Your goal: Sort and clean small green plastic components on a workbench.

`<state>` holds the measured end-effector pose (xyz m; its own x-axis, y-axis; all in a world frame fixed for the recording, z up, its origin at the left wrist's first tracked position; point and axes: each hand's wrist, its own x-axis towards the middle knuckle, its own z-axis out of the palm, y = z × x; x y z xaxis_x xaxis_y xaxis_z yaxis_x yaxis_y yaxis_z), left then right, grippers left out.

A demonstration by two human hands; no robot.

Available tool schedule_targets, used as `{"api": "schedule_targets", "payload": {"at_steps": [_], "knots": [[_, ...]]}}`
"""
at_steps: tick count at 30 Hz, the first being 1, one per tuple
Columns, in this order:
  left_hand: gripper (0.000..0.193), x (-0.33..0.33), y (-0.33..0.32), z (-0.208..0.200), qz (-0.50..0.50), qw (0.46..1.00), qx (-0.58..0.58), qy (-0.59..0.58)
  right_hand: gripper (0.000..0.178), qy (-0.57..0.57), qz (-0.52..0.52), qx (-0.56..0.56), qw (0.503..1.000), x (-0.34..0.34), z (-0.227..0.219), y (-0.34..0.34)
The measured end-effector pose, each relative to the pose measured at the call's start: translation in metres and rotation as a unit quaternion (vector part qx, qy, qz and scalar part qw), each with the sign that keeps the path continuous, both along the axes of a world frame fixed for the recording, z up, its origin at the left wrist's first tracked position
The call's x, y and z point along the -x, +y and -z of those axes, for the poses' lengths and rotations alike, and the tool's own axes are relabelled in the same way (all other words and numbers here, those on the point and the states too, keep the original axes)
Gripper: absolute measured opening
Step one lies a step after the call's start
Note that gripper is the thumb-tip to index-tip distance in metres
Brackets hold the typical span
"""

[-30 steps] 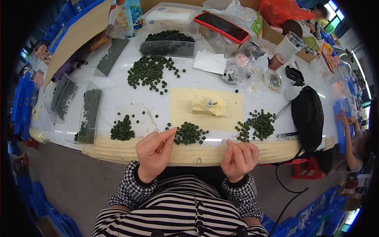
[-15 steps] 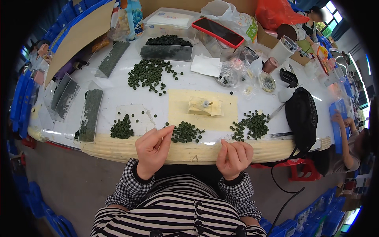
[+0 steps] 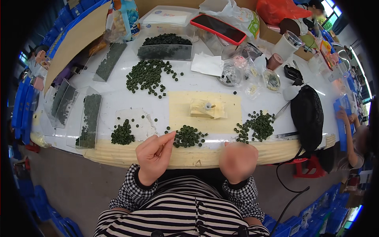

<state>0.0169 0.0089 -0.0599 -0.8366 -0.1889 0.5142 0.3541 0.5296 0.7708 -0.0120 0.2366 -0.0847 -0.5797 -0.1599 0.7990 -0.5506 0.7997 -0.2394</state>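
Where round, dark-green pieces (image 3: 188, 136) are heaped near the white table's (image 3: 197, 85) cream front edge (image 3: 197, 155), the left hand (image 3: 152, 158) is held with fingers (image 3: 167, 143) pinched; well apart, the right hand (image 3: 238, 161) is blurred beyond telling.

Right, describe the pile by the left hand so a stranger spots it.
On the white table, find the yellow sheet. At its near edge, beside the left hand, sits a pile of green discs. It is the front row's middle one, between left pile and right pile.
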Motion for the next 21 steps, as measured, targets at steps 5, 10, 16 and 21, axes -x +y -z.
{"api": "schedule_targets", "payload": {"at_steps": [5, 10, 16, 21], "knots": [[0.025, 0.0003, -0.0002, 0.0022, -0.001, 1.000, -0.006, 0.004, 0.009, 0.001, -0.001, -0.001, 1.000, -0.0005, 0.0012, 0.0007], [0.025, 0.0002, -0.0001, -0.0007, 0.003, 1.000, -0.002, 0.004, 0.010, -0.001, 0.004, -0.001, 1.000, -0.0013, 0.0009, -0.0001], [0.024, -0.0016, 0.0010, -0.0012, -0.005, 1.000, -0.005, -0.015, 0.011, -0.012, -0.002, -0.003, 1.000, -0.0009, -0.0010, 0.0003], [0.023, -0.0007, 0.0014, -0.0016, -0.002, 1.000, -0.015, -0.017, 0.011, -0.022, 0.001, 0.004, 1.000, -0.0004, -0.0003, -0.0001]]}}
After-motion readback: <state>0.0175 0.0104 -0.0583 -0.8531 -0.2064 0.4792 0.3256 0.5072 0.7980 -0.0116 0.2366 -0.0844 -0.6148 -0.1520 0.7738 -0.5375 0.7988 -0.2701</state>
